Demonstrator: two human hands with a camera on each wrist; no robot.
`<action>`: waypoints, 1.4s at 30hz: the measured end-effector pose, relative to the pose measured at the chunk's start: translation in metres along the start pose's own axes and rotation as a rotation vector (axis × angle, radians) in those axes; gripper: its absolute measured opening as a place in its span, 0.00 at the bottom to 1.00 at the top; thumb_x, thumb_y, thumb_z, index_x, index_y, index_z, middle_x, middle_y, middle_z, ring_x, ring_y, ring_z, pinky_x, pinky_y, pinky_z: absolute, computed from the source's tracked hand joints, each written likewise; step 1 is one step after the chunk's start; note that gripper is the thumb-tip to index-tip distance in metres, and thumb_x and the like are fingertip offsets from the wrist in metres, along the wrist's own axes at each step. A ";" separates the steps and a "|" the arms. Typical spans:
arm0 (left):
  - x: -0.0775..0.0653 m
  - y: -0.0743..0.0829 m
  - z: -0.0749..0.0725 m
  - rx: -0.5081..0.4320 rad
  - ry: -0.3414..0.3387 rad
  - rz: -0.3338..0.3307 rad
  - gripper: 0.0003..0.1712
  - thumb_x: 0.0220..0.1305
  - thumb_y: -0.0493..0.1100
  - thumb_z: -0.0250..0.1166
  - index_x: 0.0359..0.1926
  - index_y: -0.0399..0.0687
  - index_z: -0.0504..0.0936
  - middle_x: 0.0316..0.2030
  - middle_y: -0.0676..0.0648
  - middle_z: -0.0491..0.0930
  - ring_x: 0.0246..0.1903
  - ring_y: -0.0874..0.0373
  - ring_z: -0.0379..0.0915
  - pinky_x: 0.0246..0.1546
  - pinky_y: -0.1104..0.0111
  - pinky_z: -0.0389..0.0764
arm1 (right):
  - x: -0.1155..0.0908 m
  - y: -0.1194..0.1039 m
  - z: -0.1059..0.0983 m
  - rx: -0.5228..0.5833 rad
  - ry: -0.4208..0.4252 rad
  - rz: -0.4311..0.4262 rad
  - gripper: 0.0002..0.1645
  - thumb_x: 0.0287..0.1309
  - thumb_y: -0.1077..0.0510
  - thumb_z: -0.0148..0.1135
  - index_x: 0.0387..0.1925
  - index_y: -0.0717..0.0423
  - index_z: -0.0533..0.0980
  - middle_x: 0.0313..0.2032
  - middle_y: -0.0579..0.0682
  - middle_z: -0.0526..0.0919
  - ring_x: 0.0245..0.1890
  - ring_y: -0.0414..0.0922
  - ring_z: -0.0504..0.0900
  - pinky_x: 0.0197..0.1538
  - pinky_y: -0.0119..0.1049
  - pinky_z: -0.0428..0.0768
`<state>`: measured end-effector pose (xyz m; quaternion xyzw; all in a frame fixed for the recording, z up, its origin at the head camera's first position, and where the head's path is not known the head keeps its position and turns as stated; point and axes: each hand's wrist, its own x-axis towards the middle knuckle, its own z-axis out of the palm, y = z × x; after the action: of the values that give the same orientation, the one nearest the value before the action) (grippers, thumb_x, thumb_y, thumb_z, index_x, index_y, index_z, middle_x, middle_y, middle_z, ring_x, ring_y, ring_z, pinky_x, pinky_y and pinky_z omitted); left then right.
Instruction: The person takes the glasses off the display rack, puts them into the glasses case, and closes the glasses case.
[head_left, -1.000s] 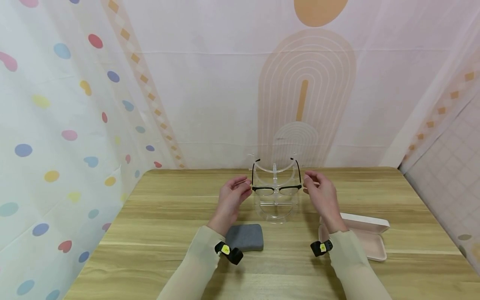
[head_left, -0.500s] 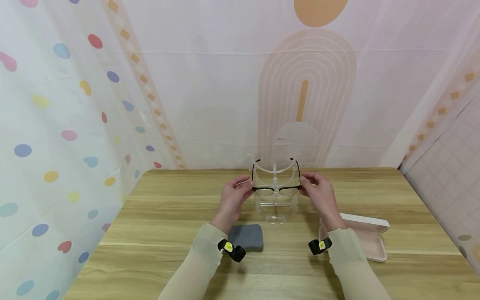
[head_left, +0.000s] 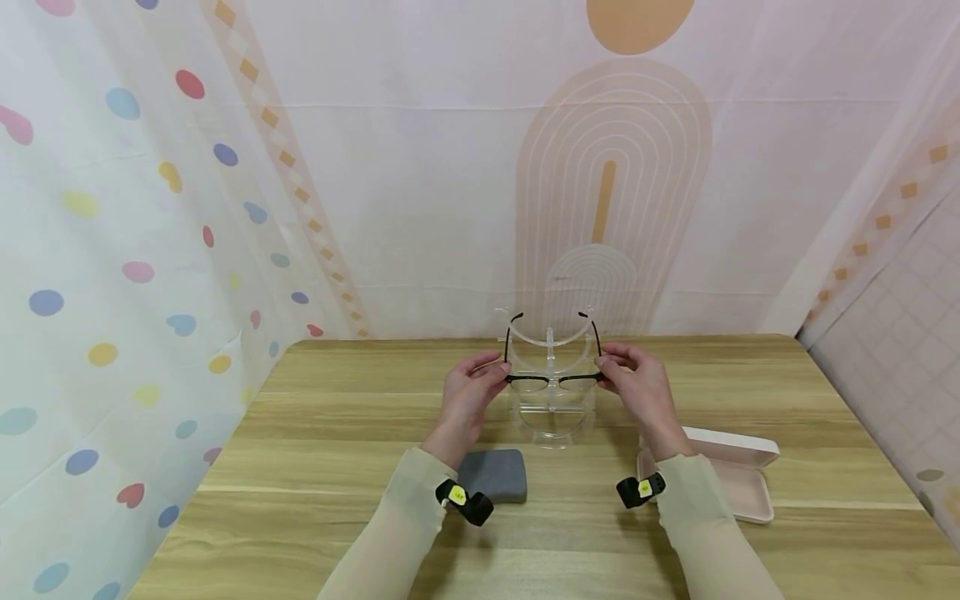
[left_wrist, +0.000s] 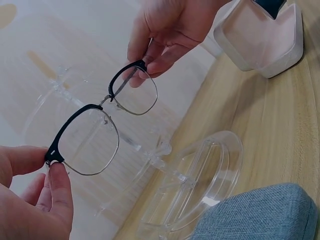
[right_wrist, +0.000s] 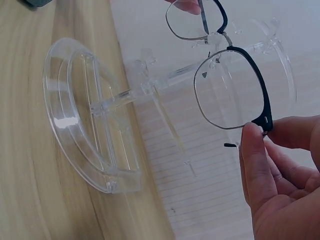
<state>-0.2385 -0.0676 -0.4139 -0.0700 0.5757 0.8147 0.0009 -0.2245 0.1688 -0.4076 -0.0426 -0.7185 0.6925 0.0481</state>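
A pair of glasses (head_left: pixel 527 378) with black brow bars and thin metal lower rims sits at a clear display stand (head_left: pixel 553 444), its temples pointing back. My left hand (head_left: pixel 467 402) pinches the frame's left corner between thumb and fingers. At the opposite corner, my right hand (head_left: pixel 643 398) holds the frame the same way. In the left wrist view the glasses (left_wrist: pixel 71 121) overlap the stand's upright, with the stand's curved base (left_wrist: pixel 239 150) on the table. The right wrist view shows the thumb and a finger at the hinge of the glasses (right_wrist: pixel 260 82).
A grey fabric-covered case (head_left: pixel 495 477) lies on the wooden table (head_left: pixel 300 500) beside my left wrist. To the right, partly behind my right forearm, stands an open glasses case (head_left: pixel 742 496) with a pink lining. A patterned curtain (head_left: pixel 420 208) hangs behind the table.
Both hands have closed in from beside the glasses and now pinch the frame's two corners. The temple tips have shifted slightly upward. The stand and both cases have stayed put.
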 end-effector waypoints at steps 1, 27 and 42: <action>-0.001 0.001 0.000 -0.003 -0.001 0.000 0.18 0.66 0.24 0.65 0.56 0.26 0.78 0.37 0.48 0.85 0.41 0.57 0.84 0.43 0.70 0.85 | 0.000 0.000 0.000 0.003 -0.001 0.003 0.23 0.71 0.66 0.60 0.63 0.75 0.72 0.50 0.62 0.80 0.37 0.34 0.83 0.41 0.25 0.84; -0.011 0.005 -0.001 -0.072 -0.043 -0.015 0.19 0.66 0.23 0.64 0.58 0.25 0.77 0.39 0.44 0.85 0.41 0.58 0.84 0.43 0.71 0.85 | -0.009 -0.002 -0.007 0.012 -0.022 -0.045 0.22 0.71 0.66 0.60 0.62 0.73 0.74 0.50 0.65 0.81 0.37 0.33 0.84 0.42 0.27 0.85; -0.035 0.004 -0.002 -0.036 -0.082 -0.047 0.20 0.67 0.25 0.65 0.59 0.29 0.77 0.43 0.45 0.82 0.43 0.58 0.81 0.44 0.71 0.84 | -0.027 0.002 -0.015 -0.019 -0.064 -0.071 0.22 0.72 0.69 0.59 0.64 0.74 0.72 0.51 0.67 0.78 0.39 0.33 0.83 0.44 0.29 0.86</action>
<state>-0.2043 -0.0685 -0.4067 -0.0498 0.5584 0.8270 0.0423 -0.1958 0.1808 -0.4092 0.0048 -0.7273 0.6846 0.0492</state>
